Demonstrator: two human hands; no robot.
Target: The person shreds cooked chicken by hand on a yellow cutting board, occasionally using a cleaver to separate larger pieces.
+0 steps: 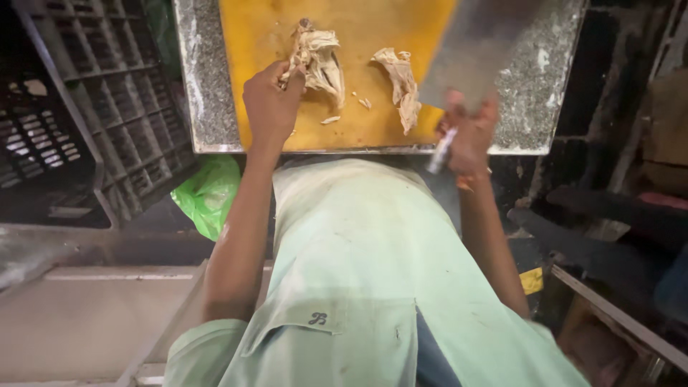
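Observation:
My left hand (272,97) grips a pale, ragged piece of raw meat (319,61) on a yellow cutting board (373,25). A second pale piece (401,79) lies to its right, with small scraps (331,120) between them. My right hand (469,132) is closed around the handle of a broad cleaver (476,46), whose blurred blade is raised over the board's right side. The board rests on a speckled stone counter (208,86).
Dark plastic crates (93,107) stand to the left. A green plastic bag (209,193) lies below the counter edge. Dark clutter and a wooden frame (616,315) fill the right side. My light green shirt (358,272) fills the lower middle.

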